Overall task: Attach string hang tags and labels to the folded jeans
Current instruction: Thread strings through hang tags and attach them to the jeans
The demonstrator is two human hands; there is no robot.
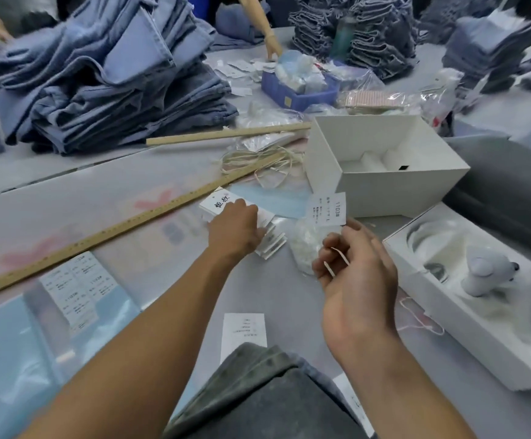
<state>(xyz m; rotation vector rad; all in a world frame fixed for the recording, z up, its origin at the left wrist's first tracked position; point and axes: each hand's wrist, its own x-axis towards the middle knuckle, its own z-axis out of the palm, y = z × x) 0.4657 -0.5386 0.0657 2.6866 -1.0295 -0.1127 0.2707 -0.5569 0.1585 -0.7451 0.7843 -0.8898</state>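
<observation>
Folded jeans (267, 403) lie at the near edge of the grey table (169, 280), a white label (243, 331) just beyond them. Above that, the right hand (357, 270) pinches a pale string (337, 259) and a white hang tag (327, 208) printed 1103#, which stands up from its fingers. Left hand (235, 231) reaches forward, fingers curled down onto a stack of white tags (268, 245). Beyond the hands lie a wooden ruler (124, 224), loose strings (257, 163) and an open white box (384, 166). Stacked jeans (115, 77) fill the far left.
</observation>
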